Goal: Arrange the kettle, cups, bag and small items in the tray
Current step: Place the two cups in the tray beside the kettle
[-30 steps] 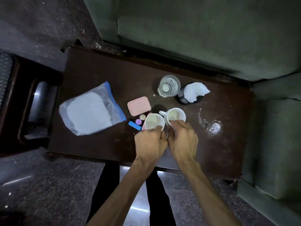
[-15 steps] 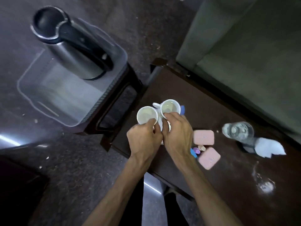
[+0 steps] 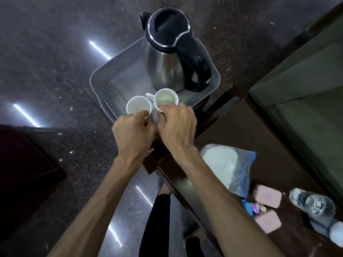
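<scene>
My left hand (image 3: 134, 133) grips a white cup (image 3: 138, 106) and my right hand (image 3: 177, 127) grips a second white cup (image 3: 166, 98). Both cups are upright over the near part of the grey tray (image 3: 115, 76). A steel kettle (image 3: 167, 58) with a black lid and handle stands at the tray's far side, just beyond the right cup. On the dark table (image 3: 259, 145) to the right lie a clear zip bag (image 3: 226, 166) with white contents, two pink cases (image 3: 268, 196) and a few small coloured items (image 3: 252, 208).
A clear glass jar (image 3: 313, 203) and a dark holder with white tissue (image 3: 332, 232) stand at the table's right end. A green sofa (image 3: 306, 89) runs along the table's far side. The tray rests on a low stand left of the table, with speckled floor around it.
Both hands lifted the two cups off the table and carried them left, to above the tray beside the kettle. The view swung left with them.
</scene>
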`<act>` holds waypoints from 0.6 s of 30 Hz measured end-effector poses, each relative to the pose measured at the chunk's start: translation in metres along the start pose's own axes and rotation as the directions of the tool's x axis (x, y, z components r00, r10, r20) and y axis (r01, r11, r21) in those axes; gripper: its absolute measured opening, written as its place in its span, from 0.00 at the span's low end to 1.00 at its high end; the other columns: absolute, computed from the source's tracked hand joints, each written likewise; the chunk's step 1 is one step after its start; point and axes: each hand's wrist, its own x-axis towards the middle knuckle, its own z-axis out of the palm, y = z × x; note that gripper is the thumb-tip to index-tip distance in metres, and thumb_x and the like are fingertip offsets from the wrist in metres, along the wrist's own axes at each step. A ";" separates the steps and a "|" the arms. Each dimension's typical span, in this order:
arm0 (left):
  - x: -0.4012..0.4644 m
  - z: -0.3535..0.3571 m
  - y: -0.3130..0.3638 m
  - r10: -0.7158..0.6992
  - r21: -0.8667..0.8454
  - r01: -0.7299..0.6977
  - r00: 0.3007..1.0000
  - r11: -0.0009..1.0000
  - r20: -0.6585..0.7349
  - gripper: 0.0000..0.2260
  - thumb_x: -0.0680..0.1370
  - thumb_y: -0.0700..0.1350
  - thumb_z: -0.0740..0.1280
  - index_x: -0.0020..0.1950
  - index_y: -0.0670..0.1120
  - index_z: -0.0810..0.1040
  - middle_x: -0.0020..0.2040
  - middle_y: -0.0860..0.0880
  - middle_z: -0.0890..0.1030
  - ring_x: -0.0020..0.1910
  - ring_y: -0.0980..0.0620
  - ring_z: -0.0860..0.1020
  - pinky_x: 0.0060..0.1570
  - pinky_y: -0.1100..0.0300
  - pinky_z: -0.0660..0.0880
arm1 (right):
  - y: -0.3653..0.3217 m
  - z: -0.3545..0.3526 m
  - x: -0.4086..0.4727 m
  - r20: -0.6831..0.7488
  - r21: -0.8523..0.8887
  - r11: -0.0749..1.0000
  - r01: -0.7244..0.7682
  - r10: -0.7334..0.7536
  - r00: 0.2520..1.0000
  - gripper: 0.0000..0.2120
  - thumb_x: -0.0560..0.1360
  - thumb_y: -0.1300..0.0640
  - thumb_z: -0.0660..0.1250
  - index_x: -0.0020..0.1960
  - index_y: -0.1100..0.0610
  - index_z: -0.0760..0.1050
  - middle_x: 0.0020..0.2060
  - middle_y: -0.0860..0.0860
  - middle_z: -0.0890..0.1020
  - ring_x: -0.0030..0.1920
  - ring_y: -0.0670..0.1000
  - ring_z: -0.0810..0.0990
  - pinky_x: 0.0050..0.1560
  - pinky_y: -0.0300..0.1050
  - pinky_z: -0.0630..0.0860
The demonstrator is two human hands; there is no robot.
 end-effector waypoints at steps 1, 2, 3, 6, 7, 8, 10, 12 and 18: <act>0.004 0.004 -0.008 0.028 0.018 -0.029 0.999 0.999 0.025 0.13 0.76 0.48 0.68 0.36 0.42 0.84 0.30 0.39 0.82 0.30 0.35 0.80 0.32 0.51 0.74 | 0.000 0.008 0.004 0.043 -0.062 0.998 0.000 0.002 0.999 0.07 0.76 0.55 0.67 0.47 0.53 0.85 0.44 0.53 0.87 0.48 0.60 0.79 0.51 0.52 0.67; 0.006 0.009 -0.014 0.063 0.027 -0.065 0.997 0.998 0.049 0.15 0.76 0.50 0.67 0.35 0.42 0.84 0.29 0.39 0.82 0.29 0.36 0.80 0.33 0.52 0.74 | 0.002 0.014 0.007 0.077 -0.121 0.993 0.000 0.009 0.997 0.08 0.76 0.55 0.67 0.49 0.52 0.85 0.45 0.53 0.87 0.50 0.59 0.79 0.53 0.51 0.66; 0.006 0.012 -0.020 0.095 0.033 -0.097 0.993 0.995 0.069 0.17 0.76 0.50 0.65 0.34 0.42 0.84 0.28 0.38 0.81 0.27 0.36 0.78 0.33 0.54 0.73 | 0.004 0.020 0.009 0.104 -0.170 0.985 0.001 0.017 0.994 0.09 0.77 0.54 0.67 0.51 0.52 0.86 0.46 0.52 0.87 0.52 0.57 0.78 0.55 0.49 0.66; 0.001 0.020 -0.028 0.099 0.085 -0.113 0.983 0.990 0.152 0.15 0.72 0.49 0.63 0.31 0.43 0.82 0.26 0.39 0.80 0.26 0.36 0.76 0.41 0.53 0.72 | 0.007 0.030 0.008 0.154 -0.226 0.973 0.033 0.002 0.988 0.09 0.78 0.53 0.67 0.50 0.52 0.85 0.45 0.51 0.86 0.53 0.55 0.76 0.57 0.48 0.66; -0.001 0.021 -0.028 0.072 0.114 -0.093 0.982 0.989 0.176 0.13 0.72 0.48 0.65 0.32 0.44 0.82 0.27 0.40 0.81 0.28 0.37 0.76 0.43 0.52 0.71 | 0.008 0.029 0.007 0.153 -0.209 0.977 0.046 -0.013 0.988 0.09 0.77 0.52 0.67 0.49 0.52 0.85 0.45 0.51 0.86 0.53 0.56 0.76 0.56 0.49 0.66; -0.004 0.022 -0.028 0.039 0.136 -0.065 0.982 0.989 0.184 0.11 0.72 0.47 0.67 0.33 0.45 0.83 0.28 0.41 0.82 0.29 0.37 0.77 0.46 0.51 0.70 | 0.008 0.028 0.005 0.146 -0.183 0.982 0.052 -0.026 0.989 0.09 0.77 0.51 0.67 0.48 0.52 0.84 0.45 0.50 0.87 0.52 0.56 0.75 0.56 0.50 0.66; -0.011 0.020 -0.025 -0.004 0.122 -0.015 0.988 0.992 0.153 0.09 0.72 0.48 0.67 0.38 0.45 0.84 0.31 0.43 0.84 0.31 0.40 0.79 0.47 0.52 0.68 | 0.010 0.021 -0.002 0.104 -0.134 0.990 0.046 -0.033 0.994 0.09 0.76 0.52 0.67 0.49 0.52 0.85 0.47 0.47 0.87 0.50 0.55 0.75 0.55 0.50 0.67; -0.020 0.017 -0.018 -0.004 0.049 0.000 0.998 0.999 0.070 0.08 0.73 0.48 0.68 0.41 0.45 0.84 0.32 0.46 0.84 0.32 0.42 0.80 0.46 0.53 0.67 | 0.013 0.011 -0.011 0.000 -0.040 0.999 0.006 -0.006 1.000 0.09 0.75 0.54 0.68 0.50 0.53 0.86 0.49 0.46 0.88 0.47 0.54 0.76 0.53 0.50 0.68; -0.050 0.031 0.025 0.157 -0.281 -0.170 0.985 0.944 -0.070 0.07 0.71 0.40 0.71 0.47 0.47 0.85 0.38 0.51 0.86 0.36 0.51 0.79 0.43 0.55 0.72 | 0.055 -0.009 -0.056 -0.044 0.344 0.864 -0.367 0.406 0.913 0.06 0.74 0.56 0.71 0.49 0.51 0.86 0.42 0.45 0.87 0.41 0.46 0.82 0.46 0.48 0.80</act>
